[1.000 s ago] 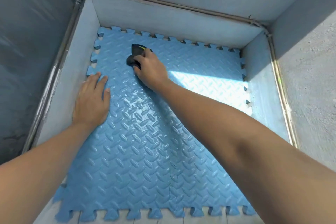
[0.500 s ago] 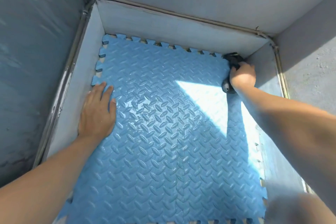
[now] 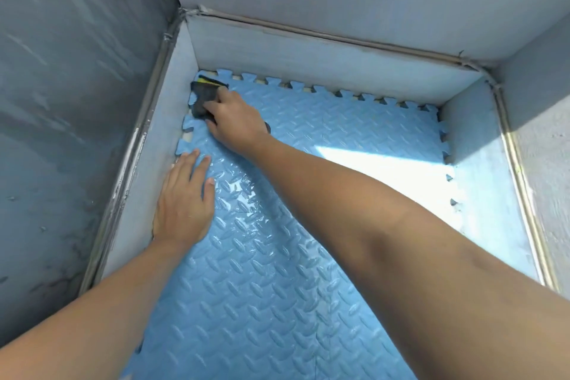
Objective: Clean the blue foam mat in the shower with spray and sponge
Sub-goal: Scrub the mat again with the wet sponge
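A person's right hand (image 3: 237, 122) presses a dark sponge (image 3: 205, 99) into the far-left corner of the blue foam mat (image 3: 277, 256), at about 11 o'clock in the head view, its grip clamped over the sponge with fingers spread across the top. A sliver of yellow shows along the sponge's far edge. The left hand (image 3: 183, 203) lies flat and open on the mat at about 9 o'clock, holding nothing, palm down just beside the shower's left wall (image 3: 145, 182), apparently pinning the mat in place.

The mat covers the shower floor, its long axis running from 6 to 12 o'clock, its toothed border touching the low white walls. A wet sheen shows between the two hands. A bright sun patch (image 3: 385, 163) falls toward 2 o'clock.

The sponge already sits on the mat, tight against the corner at 11 o'clock, so any further stroke would likely have to travel toward 3 or 5 o'clock. The right forearm crosses the mat's middle, and the left hand lies near the path of any pull toward 6 o'clock. No spray bottle is in view.
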`<move>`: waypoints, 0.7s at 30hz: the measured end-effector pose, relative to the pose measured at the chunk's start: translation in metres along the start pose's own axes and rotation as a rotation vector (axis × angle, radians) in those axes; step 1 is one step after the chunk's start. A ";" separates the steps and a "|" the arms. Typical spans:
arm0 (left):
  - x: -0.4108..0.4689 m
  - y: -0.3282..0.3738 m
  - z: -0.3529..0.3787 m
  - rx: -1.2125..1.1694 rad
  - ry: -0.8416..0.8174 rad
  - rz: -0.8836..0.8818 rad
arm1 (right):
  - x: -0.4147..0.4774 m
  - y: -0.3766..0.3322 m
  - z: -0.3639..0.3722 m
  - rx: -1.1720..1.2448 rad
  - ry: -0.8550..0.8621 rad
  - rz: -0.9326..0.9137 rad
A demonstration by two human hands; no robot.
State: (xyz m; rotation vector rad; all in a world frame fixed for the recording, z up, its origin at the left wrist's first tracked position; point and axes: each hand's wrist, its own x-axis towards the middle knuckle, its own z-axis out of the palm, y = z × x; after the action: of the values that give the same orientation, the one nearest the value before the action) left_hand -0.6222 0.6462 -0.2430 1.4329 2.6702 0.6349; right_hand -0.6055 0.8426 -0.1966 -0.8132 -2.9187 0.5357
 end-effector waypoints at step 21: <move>0.000 0.004 -0.005 -0.015 -0.047 -0.022 | -0.218 0.177 -0.060 -0.152 0.071 0.139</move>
State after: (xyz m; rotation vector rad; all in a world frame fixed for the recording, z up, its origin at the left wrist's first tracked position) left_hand -0.6199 0.6468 -0.2369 1.3952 2.6360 0.6113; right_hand -0.3225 0.8914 -0.1954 -1.0360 -2.8799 0.2884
